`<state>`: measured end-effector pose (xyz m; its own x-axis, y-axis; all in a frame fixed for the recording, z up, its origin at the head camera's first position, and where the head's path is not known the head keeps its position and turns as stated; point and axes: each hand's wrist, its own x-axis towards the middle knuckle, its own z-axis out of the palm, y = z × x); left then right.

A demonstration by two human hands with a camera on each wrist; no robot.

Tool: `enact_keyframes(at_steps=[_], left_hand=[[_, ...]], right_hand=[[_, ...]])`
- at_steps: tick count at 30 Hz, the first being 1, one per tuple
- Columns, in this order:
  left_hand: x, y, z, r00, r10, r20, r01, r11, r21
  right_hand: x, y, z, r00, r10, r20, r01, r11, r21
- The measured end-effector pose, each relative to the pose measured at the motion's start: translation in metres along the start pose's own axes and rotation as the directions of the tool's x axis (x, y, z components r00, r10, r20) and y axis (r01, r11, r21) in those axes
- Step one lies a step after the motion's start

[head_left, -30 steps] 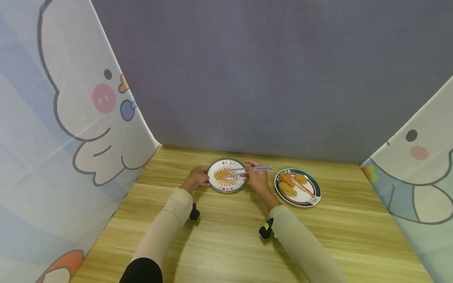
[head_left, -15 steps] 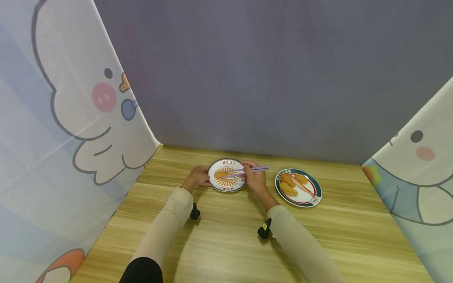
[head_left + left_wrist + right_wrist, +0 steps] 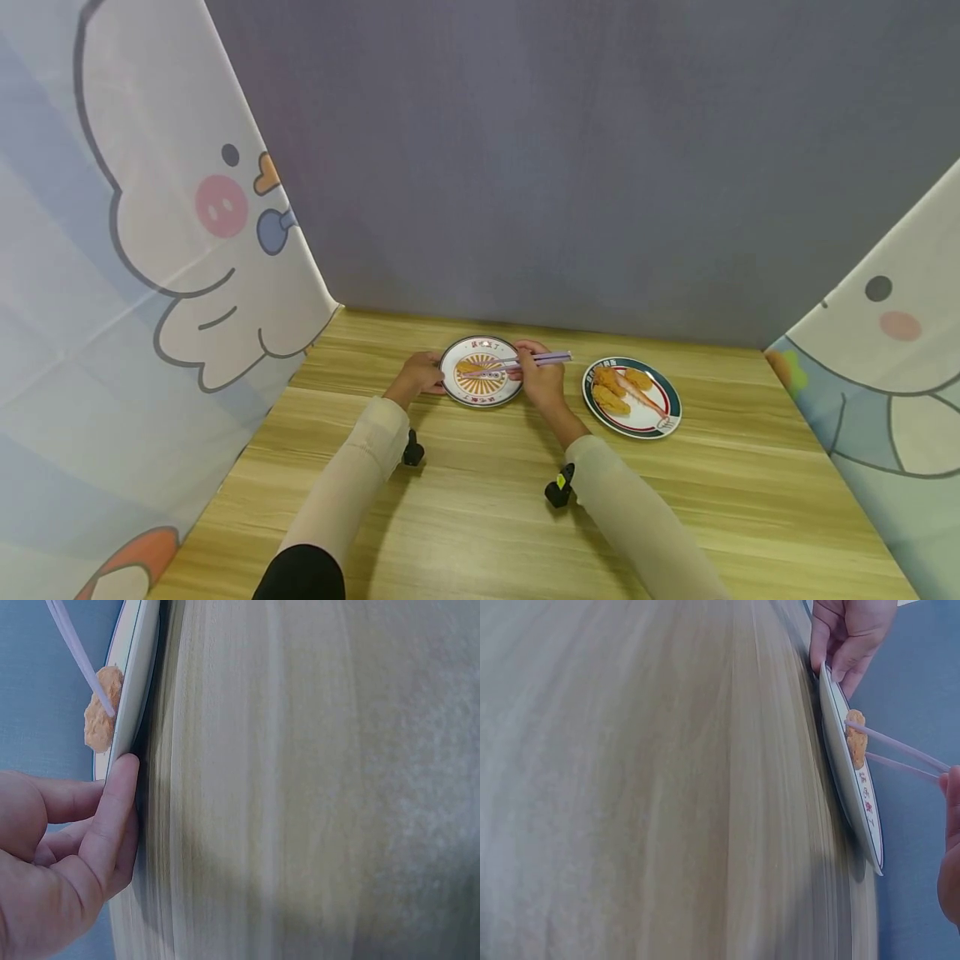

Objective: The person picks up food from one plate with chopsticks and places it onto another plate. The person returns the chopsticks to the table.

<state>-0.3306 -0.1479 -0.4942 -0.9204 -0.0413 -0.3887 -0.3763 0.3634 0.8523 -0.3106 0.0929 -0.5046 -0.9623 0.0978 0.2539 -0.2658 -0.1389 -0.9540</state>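
Note:
In the head view my left hand (image 3: 420, 372) pinches the left rim of a white plate (image 3: 482, 400) with a sunburst print; the left wrist view shows the thumb on top and fingers under the rim. One golden, fried-chicken-like piece (image 3: 96, 731) lies on this plate. My right hand (image 3: 545, 383) holds a pair of pale purple chopsticks (image 3: 553, 357), their tips reaching over the plate to the piece. From the right wrist, the chopsticks (image 3: 907, 748) stand apart, with tips on or beside the piece (image 3: 857, 757); firm contact cannot be judged.
Right of my right hand sits a green-rimmed plate (image 3: 667, 383) bearing several golden fried pieces (image 3: 609, 402) and a long pinkish-orange piece (image 3: 647, 398). The wooden table (image 3: 465, 517) ends at a grey backdrop (image 3: 540, 167), with cartoon-printed cloths (image 3: 300, 292) at both sides.
My right hand and the chopsticks have shifted slightly left, and the chopstick tips have moved a little over the piece. The left hand and both plates stay in place.

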Motion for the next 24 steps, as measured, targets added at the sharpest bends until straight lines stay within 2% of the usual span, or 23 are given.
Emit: enact_keyframes(at_steps=[17, 24], left_hand=[[-0.004, -0.001, -0.001, 1.000, 0.008, -0.014, -0.008, 1.000, -0.015], [-0.002, -0.003, 0.000, 1.000, 0.014, -0.008, -0.014, 1.000, -0.012]], right_hand=[[-0.007, -0.015, -0.008, 1.000, -0.003, -0.007, 0.003, 1.000, -0.016], [-0.017, -0.045, -0.011, 0.999, -0.027, 0.021, 0.027, 1.000, -0.006]])
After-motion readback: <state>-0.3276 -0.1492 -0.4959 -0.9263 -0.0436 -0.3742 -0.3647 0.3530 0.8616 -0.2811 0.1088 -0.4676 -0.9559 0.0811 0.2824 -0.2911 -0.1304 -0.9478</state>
